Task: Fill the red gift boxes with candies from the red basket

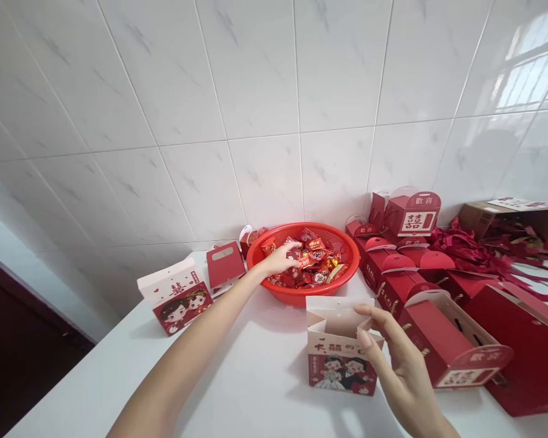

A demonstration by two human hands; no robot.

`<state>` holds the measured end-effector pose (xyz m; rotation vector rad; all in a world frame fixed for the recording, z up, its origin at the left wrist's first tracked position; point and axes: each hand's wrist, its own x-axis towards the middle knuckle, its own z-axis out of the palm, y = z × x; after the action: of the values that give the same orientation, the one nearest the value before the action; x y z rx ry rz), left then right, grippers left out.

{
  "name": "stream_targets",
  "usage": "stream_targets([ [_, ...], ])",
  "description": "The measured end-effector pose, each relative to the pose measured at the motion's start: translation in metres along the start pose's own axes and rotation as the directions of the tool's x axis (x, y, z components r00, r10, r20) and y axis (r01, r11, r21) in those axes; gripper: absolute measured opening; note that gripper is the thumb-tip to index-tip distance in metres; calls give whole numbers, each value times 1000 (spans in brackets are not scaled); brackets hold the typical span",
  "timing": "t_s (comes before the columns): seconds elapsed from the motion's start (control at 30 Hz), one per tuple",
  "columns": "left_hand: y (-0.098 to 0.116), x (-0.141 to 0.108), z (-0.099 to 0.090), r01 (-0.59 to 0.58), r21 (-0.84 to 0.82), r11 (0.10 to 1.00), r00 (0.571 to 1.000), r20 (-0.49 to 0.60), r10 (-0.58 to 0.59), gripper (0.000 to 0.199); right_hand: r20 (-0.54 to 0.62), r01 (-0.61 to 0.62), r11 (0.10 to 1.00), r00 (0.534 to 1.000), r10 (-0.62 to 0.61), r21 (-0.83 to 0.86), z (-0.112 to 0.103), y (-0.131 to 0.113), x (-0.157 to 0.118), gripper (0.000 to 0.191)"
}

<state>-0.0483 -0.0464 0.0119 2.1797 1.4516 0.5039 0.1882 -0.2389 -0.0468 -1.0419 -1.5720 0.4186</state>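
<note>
My left hand (283, 260) reaches into a red plastic basket (352, 267) of wrapped candies (317, 258). Its thumb and fingers are apart, touching the candies, and no candy shows lifted clear of the pile. Nearer to me stands an open-topped paper candy box (342, 371) with a cartoon bride and groom on its front. My right hand (395, 359) grips the box's upper right edge between thumb and fingers, keeping it upright on the white table (237, 377). The inside of the box is mostly hidden by its front panel.
Another cartoon box (182, 301) stands at the left, beside a red box (226, 266) with a slot. Several red gift boxes (452, 340) crowd the right side. Behind them are dark red ribbons (466, 249) and a cardboard carton (477, 222). A tiled wall (265, 176) closes the back.
</note>
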Motion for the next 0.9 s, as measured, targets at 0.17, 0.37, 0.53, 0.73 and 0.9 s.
stream_targets([
  [0.17,4,-5,0,-12,292,956,999,54,-4,64,-9,-5,1000,1000,5,-4,-1,0,-1,27],
  [0.37,7,-5,1,-119,354,928,922,385,-29,29,15,-9,1000,1000,10,-27,-1,4,-4,27],
  [0.53,3,0,4,-91,339,936,879,470,-85,14,12,-39,999,999,39,1,1,7,-5,28],
  [0.73,4,-1,6,-112,360,926,899,434,-60,27,17,-18,1000,1000,18,6,-1,0,-1,25],
  [0.9,2,-2,8,-113,314,943,916,400,-23,21,1,-3,1000,1000,3,-9,1,0,-1,24],
])
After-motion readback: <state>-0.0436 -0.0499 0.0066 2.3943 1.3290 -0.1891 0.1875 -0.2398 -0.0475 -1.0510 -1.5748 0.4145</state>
